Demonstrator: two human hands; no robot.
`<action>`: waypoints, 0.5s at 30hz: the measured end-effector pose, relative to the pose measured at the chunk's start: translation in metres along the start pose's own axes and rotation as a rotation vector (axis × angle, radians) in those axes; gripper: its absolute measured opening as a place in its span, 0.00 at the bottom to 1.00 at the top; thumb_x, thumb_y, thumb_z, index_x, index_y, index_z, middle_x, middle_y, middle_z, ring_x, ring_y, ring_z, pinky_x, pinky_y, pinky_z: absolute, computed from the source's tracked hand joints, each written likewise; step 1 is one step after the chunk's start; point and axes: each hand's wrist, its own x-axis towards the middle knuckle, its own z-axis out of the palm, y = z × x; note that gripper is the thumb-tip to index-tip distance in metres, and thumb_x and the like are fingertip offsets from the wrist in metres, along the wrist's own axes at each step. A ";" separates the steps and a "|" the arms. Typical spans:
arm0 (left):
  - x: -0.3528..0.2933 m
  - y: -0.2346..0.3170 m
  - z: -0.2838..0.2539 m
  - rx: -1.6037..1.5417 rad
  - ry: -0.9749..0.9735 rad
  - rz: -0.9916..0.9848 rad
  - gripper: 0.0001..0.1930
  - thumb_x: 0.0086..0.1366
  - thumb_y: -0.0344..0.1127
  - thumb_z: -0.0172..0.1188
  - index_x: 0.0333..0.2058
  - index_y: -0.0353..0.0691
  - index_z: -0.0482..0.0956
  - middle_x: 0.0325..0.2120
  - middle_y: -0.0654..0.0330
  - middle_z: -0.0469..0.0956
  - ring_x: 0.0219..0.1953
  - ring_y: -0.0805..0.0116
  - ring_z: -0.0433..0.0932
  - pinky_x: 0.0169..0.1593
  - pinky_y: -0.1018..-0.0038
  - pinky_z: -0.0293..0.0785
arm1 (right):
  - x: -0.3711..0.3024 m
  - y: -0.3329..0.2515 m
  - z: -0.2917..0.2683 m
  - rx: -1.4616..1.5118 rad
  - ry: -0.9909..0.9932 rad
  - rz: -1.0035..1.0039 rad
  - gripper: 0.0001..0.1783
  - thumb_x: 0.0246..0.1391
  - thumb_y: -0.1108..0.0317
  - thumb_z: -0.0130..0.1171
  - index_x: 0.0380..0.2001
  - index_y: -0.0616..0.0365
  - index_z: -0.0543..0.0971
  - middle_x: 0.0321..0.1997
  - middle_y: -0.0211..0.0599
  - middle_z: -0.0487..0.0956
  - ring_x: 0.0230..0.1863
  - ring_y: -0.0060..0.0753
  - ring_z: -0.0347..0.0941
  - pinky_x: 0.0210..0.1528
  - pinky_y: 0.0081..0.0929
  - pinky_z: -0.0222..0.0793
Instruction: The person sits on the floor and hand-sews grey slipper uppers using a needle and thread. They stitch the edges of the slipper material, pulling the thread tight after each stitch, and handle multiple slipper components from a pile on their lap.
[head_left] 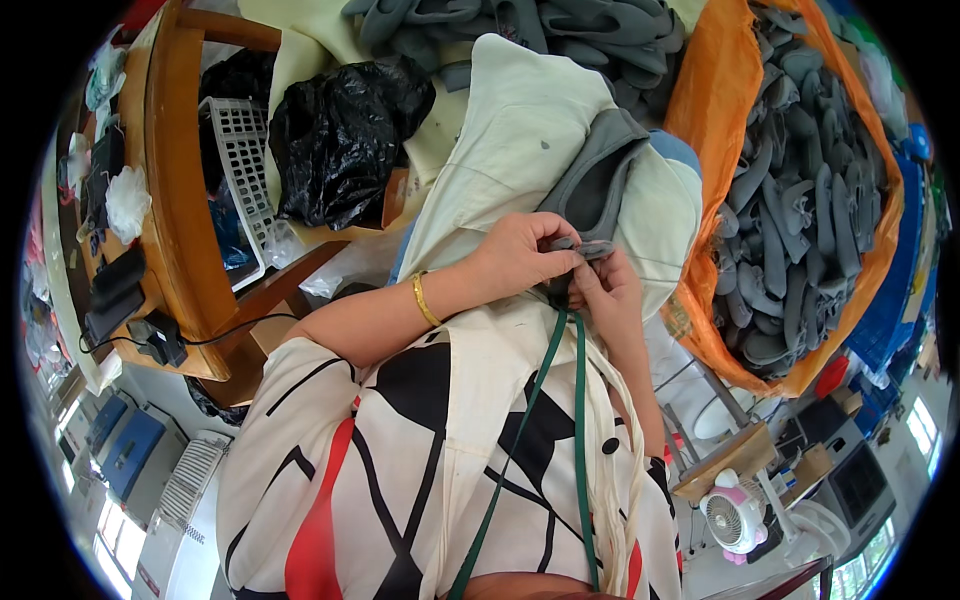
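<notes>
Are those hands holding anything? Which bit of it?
Yes: the left hand and right hand both pinch the grey shoe at its near end. The fingers hide exactly which part that is.

Even, bright light; windows glare white near the rim, where edges bend

We see a loose off-white blouse patterned with black angular blocks and lines, with a red band on the left. The left sleeve ends about the elbow. A gold-coloured bracelet circles the left wrist; the left hand and right hand are bare. We notice a cream apron across the lap, blue trousers showing at the far right, and a green neck cord.
</notes>
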 end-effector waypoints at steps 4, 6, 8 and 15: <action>-0.001 0.001 -0.001 -0.010 -0.027 0.026 0.09 0.63 0.31 0.67 0.41 0.35 0.82 0.28 0.67 0.79 0.27 0.84 0.74 0.30 0.84 0.73 | -0.002 -0.003 0.001 0.066 0.027 -0.033 0.17 0.66 0.66 0.56 0.54 0.56 0.66 0.25 0.23 0.72 0.22 0.13 0.66 0.24 0.14 0.63; -0.001 0.001 -0.001 -0.008 -0.036 0.033 0.09 0.62 0.31 0.67 0.40 0.35 0.82 0.28 0.67 0.79 0.28 0.84 0.74 0.31 0.84 0.72 | -0.002 -0.008 0.004 -0.071 0.063 -0.019 0.18 0.66 0.67 0.55 0.55 0.55 0.65 0.24 0.23 0.70 0.21 0.12 0.64 0.23 0.13 0.61; -0.001 -0.001 -0.001 0.008 -0.031 0.040 0.09 0.62 0.30 0.67 0.40 0.35 0.82 0.28 0.67 0.79 0.27 0.84 0.73 0.31 0.84 0.71 | -0.001 -0.004 0.006 -0.044 0.087 -0.049 0.18 0.66 0.68 0.54 0.55 0.56 0.65 0.24 0.23 0.69 0.21 0.12 0.64 0.22 0.14 0.59; 0.003 -0.001 0.000 0.158 -0.049 0.048 0.08 0.62 0.31 0.65 0.38 0.35 0.81 0.26 0.70 0.77 0.29 0.86 0.72 0.31 0.84 0.68 | 0.003 -0.017 -0.001 0.068 -0.017 0.103 0.16 0.64 0.68 0.55 0.53 0.57 0.69 0.30 0.26 0.75 0.24 0.14 0.66 0.23 0.15 0.61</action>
